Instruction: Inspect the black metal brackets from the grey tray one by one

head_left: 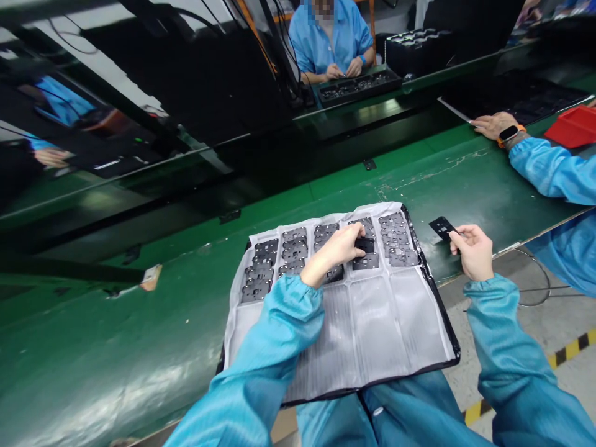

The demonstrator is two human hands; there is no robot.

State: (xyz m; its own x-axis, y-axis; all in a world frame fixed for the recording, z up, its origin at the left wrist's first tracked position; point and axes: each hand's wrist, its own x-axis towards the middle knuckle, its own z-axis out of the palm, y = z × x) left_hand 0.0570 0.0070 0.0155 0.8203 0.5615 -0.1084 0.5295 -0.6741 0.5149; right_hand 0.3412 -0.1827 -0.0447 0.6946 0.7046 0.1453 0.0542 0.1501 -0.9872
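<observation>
My right hand pinches a thin black plate with small cut-outs by its edge, off the right side of the tray. My left hand reaches over the upper part of the tray, thumb and fingers closed around a dark black plate in the fourth column. The tray has a black rim and a whitish, creased lining split into compartments. Overlapping dark plates fill its upper row in several columns. Bare lining shows in the lower row. My left hand hides part of the third column.
The tray's near edge overhangs the green bench above my lap. At right, a co-worker's hand with a watch rests by a dark sheet and a red bin. Across the line, another person handles parts over a black tray.
</observation>
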